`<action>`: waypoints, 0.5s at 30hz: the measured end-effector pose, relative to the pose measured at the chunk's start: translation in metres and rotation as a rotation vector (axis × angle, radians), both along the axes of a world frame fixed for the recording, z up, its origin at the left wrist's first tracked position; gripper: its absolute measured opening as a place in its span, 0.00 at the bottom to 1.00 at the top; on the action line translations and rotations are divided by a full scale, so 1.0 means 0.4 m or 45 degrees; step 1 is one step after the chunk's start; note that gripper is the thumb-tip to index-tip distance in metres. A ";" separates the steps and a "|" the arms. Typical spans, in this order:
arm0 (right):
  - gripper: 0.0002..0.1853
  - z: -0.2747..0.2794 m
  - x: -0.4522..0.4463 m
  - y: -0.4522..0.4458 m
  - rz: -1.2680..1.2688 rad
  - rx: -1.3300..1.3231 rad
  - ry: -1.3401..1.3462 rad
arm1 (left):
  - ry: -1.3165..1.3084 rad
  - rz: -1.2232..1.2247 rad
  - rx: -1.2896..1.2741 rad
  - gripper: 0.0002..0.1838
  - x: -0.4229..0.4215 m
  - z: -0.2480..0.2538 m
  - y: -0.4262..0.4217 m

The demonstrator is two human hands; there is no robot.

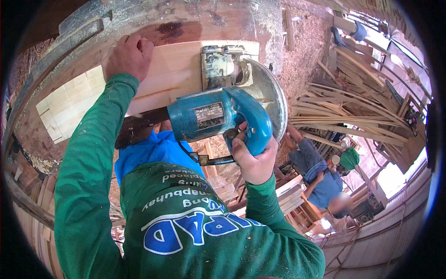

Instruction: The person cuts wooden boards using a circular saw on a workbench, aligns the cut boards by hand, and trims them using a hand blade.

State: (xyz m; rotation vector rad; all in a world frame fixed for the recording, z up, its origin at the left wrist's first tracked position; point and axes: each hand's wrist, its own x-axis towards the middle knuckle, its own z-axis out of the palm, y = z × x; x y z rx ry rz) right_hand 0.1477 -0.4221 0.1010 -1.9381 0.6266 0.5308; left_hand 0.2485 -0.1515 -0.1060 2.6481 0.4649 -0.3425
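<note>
A blue circular saw [197, 116] with a dusty metal base and a rounded blade guard rests on a pale wooden board [169, 69]. My right hand [255, 160] is closed around the saw's rear handle, with a finger near the trigger. My left hand [126, 56] presses on the board left of the saw, its fingers bent toward the far edge. The blade is hidden beneath the guard and base. A black cord [218, 161] leaves the handle and runs toward my body. Left of my left hand lies a shorter pale wood piece [74, 100].
A worn, dust-covered workbench [218, 21] supports the work. Sawdust [302, 60] covers the ground beyond its right end. Long wood strips [348, 111] are piled at the right. Another person in blue [320, 179] sits nearby, a hand near a cup [335, 159].
</note>
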 end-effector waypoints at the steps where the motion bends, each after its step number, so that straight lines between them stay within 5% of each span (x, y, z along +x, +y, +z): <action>1: 0.17 -0.002 0.000 -0.002 0.024 -0.013 -0.016 | 0.017 0.004 -0.010 0.19 0.002 0.008 -0.001; 15: 0.16 -0.005 0.033 0.015 0.043 -0.047 -0.078 | 0.050 -0.007 0.000 0.20 0.003 0.025 -0.002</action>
